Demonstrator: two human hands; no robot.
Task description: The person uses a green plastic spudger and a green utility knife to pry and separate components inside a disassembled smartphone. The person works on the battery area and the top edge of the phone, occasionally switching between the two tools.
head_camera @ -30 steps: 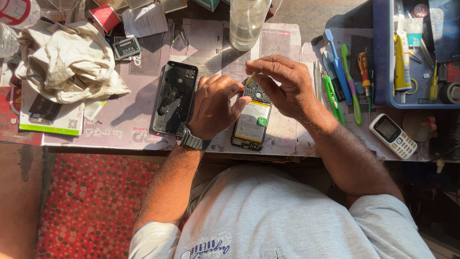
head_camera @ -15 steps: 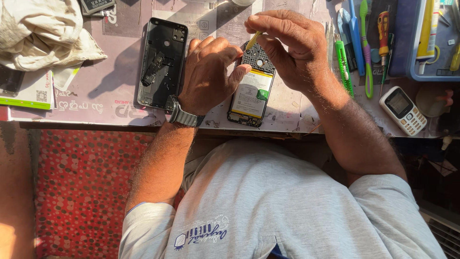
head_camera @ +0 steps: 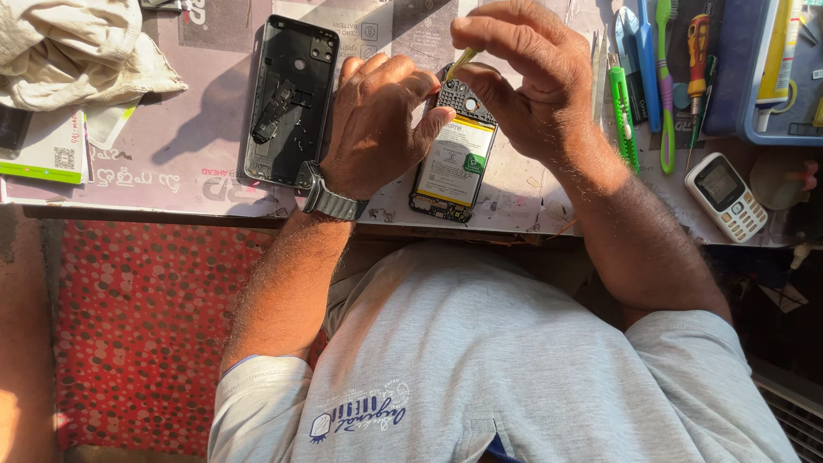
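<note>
Nearest the camera, a grey shirt (head_camera: 480, 369) with a printed chest mark is seen, and beside it a red dotted cloth (head_camera: 146, 326) below the worktop (head_camera: 171, 163) edge.

On the worktop, an opened phone (head_camera: 453, 163) is laid back-up, its battery and upper board exposed. It is steadied by the left hand (head_camera: 373, 124), which is pressed flat along the phone's left edge, fingers bent over the top corner; a metal watch (head_camera: 330, 201) is worn at the wrist. Above the phone's upper board, the right hand (head_camera: 531, 81) is closed in a pinch on a thin yellow tool (head_camera: 460, 62), the tip being set at the board.

Just left of the left hand, a detached black back cover (head_camera: 287, 103) is laid inside-up. Farther left, a white-and-green box (head_camera: 43, 150) and a crumpled pale cloth (head_camera: 73, 47) are found.

To the right, a small white keypad phone (head_camera: 724, 195) is placed near the edge. Beyond it, a green cutter (head_camera: 624, 120), a green toothbrush (head_camera: 665, 86), a red-handled screwdriver (head_camera: 698, 51) and a blue tray (head_camera: 763, 86) are ranged along the far side.
</note>
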